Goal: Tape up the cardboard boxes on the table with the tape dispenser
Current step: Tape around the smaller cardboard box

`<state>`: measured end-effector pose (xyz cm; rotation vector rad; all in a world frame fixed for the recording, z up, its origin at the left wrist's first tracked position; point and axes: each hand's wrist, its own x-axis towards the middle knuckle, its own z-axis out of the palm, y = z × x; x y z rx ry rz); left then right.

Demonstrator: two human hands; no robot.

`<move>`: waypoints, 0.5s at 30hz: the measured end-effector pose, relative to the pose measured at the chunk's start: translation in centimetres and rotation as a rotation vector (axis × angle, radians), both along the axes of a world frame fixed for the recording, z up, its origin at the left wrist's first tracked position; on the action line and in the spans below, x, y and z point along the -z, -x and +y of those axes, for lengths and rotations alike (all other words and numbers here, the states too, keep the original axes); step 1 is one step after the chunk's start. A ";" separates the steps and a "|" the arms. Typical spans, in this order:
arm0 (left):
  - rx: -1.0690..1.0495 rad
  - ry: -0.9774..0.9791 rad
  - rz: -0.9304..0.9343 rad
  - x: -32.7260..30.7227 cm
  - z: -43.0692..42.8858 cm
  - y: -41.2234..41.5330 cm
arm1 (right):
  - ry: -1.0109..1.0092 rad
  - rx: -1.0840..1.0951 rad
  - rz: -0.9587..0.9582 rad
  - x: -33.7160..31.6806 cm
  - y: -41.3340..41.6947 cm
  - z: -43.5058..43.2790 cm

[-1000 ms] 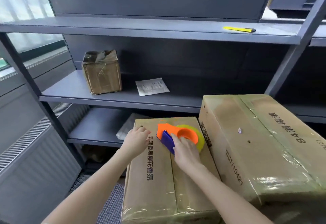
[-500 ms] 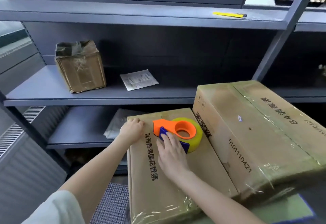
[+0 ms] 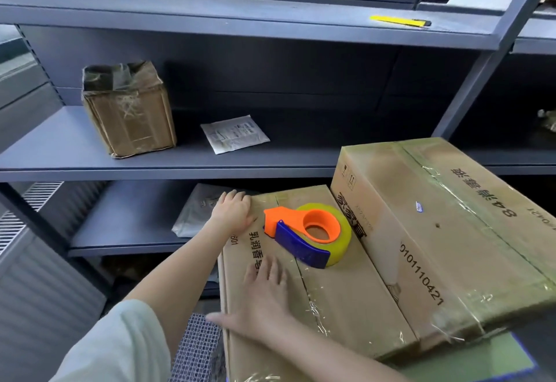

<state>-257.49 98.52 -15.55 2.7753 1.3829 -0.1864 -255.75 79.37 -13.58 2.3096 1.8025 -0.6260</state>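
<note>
The right hand (image 3: 264, 294) lies flat on the box (image 3: 346, 291), fingers straight and spread, holding nothing. The left hand (image 3: 233, 211) rests palm-down beyond it on the far left corner, fingers loosely bent, gripping nothing that shows. The dispenser (image 3: 307, 231) lies on its side on the box top, just right of the left hand and just past the right fingertips, touched by neither. This looks like rubbing the tape down along the centre seam. To do it well, keep the left hand bracing the corner and draw the right palm firmly along the seam, working out the wrinkles that show to its right near the front edge. A big box (image 3: 451, 216), already shiny with tape, touches the box on the right hand's outer side. Both sit on a green table (image 3: 481, 357). Beyond the hands stand grey shelves (image 3: 210, 162) carrying a worn carton (image 3: 129, 111), a paper (image 3: 234, 133) and a yellow knife (image 3: 397, 20).
</note>
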 end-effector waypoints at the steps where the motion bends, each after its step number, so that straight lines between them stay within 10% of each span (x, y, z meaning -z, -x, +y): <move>1: -0.006 0.025 -0.014 0.0 0.2 -0.1 | 0.010 -0.004 -0.011 0.0 0.4 0.0; 15: -0.156 0.000 -0.079 0.7 -2.0 2.5 | 0.006 -0.198 -0.070 1.0 0.4 -2.2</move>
